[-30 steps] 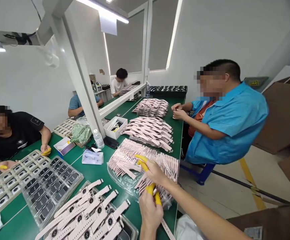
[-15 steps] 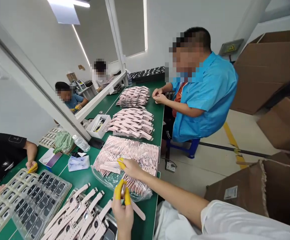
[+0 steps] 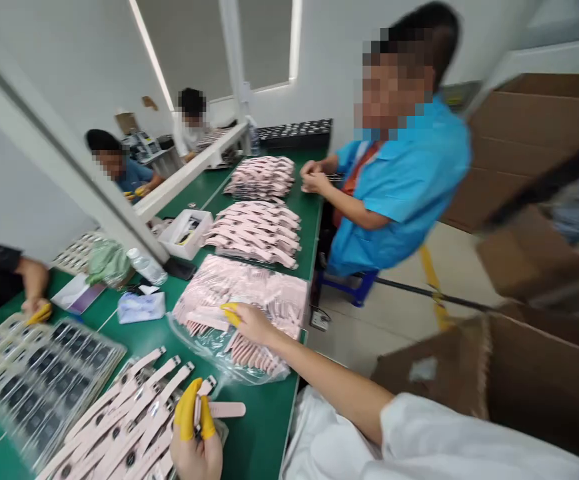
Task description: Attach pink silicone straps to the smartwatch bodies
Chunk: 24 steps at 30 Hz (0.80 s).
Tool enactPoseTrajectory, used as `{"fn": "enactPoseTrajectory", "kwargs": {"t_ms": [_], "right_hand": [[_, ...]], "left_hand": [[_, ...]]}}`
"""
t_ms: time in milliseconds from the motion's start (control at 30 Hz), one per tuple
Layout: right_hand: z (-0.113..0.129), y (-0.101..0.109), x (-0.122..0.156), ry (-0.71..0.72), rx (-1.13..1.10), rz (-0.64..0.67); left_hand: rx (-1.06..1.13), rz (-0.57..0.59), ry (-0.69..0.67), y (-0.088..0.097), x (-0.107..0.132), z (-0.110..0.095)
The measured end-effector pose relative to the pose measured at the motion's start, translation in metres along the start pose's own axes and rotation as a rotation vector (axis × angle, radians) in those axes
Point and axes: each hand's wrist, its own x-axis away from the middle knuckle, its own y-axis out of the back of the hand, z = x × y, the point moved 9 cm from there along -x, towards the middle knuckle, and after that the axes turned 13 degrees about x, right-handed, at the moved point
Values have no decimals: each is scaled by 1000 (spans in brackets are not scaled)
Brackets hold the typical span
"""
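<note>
My left hand, with yellow finger cots on thumb and forefinger, pinches a pink watch strap that points to the right, low over the green table. My right hand, also in yellow cots, reaches out over a pile of pink straps lying on a clear plastic bag, fingertips closed on one of the straps. Just left of my left hand lies a row of pink-strapped watches on a tray.
A clear tray of dark watch bodies sits at the left. More pink strap piles lie further along the table. A person in a blue shirt sits at the right edge; other people work across the divider. Cardboard boxes stand at the right.
The view has swung right and lower. My left hand moved left and down with the strap, toward the watch row. My right hand stays on the strap pile.
</note>
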Motion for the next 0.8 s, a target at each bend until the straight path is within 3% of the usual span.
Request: {"fn": "enactPoseTrajectory", "kwargs": {"t_ms": [67,167,233,300,400,467,600,800], "right_hand": [[16,6,17,51,-79,-42],[32,4,41,137,-194,-76],[24,-1,47,53,-326,-160],[34,-30,50,64,-422,-2],[70,-76,62,115,-552,269],[95,-99,67,109,-632,383],[122,-125,60,67,-726,465],[103,-136,51,-77,-811,408]], "left_hand": [[-16,25,62,3,10,-11],[39,-67,94,11,11,-33],[57,-98,99,19,-1,-38],[70,-165,79,39,-11,-38],[35,-274,78,70,-12,-36],[11,-322,115,82,-8,-29],[-11,-300,206,82,-5,-8],[-100,-183,195,70,-5,-1]]}}
